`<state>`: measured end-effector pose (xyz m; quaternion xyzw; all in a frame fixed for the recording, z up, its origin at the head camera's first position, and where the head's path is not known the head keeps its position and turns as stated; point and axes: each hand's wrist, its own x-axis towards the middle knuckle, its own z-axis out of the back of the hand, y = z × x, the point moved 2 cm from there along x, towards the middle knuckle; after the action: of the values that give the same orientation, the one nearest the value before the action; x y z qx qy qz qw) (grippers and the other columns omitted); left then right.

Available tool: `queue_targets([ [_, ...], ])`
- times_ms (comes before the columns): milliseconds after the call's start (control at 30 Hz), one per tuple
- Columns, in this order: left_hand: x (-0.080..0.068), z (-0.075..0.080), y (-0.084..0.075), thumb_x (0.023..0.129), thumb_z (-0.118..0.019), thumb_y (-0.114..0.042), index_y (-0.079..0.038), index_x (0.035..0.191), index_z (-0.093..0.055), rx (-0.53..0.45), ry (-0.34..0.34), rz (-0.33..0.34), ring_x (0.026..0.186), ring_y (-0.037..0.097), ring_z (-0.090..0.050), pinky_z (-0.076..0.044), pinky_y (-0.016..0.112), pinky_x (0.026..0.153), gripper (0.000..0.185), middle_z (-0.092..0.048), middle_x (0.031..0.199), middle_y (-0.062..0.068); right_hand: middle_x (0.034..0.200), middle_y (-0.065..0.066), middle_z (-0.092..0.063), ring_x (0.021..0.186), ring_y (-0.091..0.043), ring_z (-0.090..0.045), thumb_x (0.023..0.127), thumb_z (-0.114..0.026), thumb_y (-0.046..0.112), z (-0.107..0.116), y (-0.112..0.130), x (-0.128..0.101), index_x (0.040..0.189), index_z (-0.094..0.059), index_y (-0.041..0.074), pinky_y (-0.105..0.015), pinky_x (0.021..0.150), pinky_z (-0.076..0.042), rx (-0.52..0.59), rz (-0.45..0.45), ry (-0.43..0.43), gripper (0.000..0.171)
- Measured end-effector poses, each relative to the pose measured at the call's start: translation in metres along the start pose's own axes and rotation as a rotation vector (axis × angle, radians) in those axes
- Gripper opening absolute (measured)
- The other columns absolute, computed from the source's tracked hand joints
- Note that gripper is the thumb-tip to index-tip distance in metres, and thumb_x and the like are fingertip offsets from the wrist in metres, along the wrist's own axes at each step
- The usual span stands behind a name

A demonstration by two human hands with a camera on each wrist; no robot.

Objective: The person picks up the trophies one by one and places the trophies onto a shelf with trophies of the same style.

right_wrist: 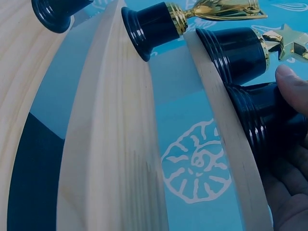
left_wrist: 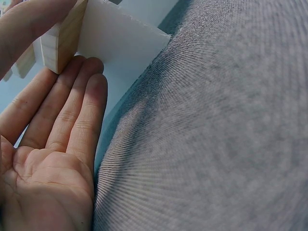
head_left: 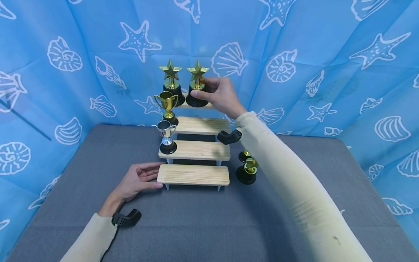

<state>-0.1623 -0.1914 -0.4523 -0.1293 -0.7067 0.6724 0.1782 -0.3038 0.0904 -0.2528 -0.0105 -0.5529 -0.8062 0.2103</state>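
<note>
1. Pine, pale and unfinished, is what my left hand (head_left: pixel 137 180) touches nearest me: the lowest step (head_left: pixel 193 174) of the wooden riser (head_left: pixel 196 150). Its fingers lie straight and relaxed, palm up on the grey cloth (head_left: pixel 196 222), tips against the step's left end, gripping nothing.

2. Just beyond that hand, on the second step, stands a small silver cup trophy (head_left: pixel 166 136), with a gold cup trophy (head_left: pixel 167 105) one step higher.

3. Off to the right of the riser, under my right forearm, two more gold trophies (head_left: pixel 247 171) wait on the cloth.

4. Farthest out, my right hand (head_left: pixel 219 95) is curled round the star trophy (head_left: pixel 197 87), thumb and fingers clamped on its black base, at the right end of the top step. A second star trophy (head_left: pixel 171 82) stands just to the left of that hand, the two bases near or touching.

5. I judge the step in hand to be seating this star trophy on the top shelf. Next I should check that its base sits flat, then loosen my fingers without nudging its neighbour.
</note>
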Motion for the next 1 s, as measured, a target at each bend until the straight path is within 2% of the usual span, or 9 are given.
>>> queue_targets([
  [633, -0.001, 0.0009, 0.0005, 0.078, -0.077, 0.015, 0.02, 0.141, -0.04, -0.01, 0.002, 0.009, 0.119, 0.014, -0.064, -0.052, 0.031, 0.103, 0.073, -0.045, 0.143, 0.039, 0.115, -0.009, -0.074, 0.105, -0.016, -0.07, 0.088, -0.082, 0.024, -0.0019, -0.0049, -0.0004, 0.133, -0.066, 0.007, -0.027, 0.095, -0.058, 0.036, 0.012, -0.011, 0.051],
  [867, -0.0007, 0.0009, 0.0005, 0.078, -0.077, 0.015, 0.02, 0.141, -0.041, -0.007, 0.004, 0.004, 0.119, 0.015, -0.064, -0.052, 0.031, 0.103, 0.073, -0.045, 0.142, 0.04, 0.123, -0.008, -0.072, 0.111, -0.014, -0.067, 0.085, -0.085, 0.028, -0.0004, -0.0059, -0.0022, 0.141, -0.059, 0.007, -0.027, 0.098, -0.056, 0.012, -0.018, -0.029, 0.065],
  [1000, -0.0008, 0.0007, 0.0002, 0.079, -0.077, 0.015, 0.02, 0.141, -0.041, -0.004, 0.004, 0.007, 0.118, 0.015, -0.064, -0.052, 0.031, 0.103, 0.072, -0.046, 0.142, 0.04, 0.124, -0.009, -0.071, 0.113, -0.015, -0.067, 0.085, -0.085, 0.025, 0.0006, -0.0066, -0.0026, 0.14, -0.06, 0.007, -0.027, 0.099, -0.055, 0.06, -0.016, -0.03, 0.064],
])
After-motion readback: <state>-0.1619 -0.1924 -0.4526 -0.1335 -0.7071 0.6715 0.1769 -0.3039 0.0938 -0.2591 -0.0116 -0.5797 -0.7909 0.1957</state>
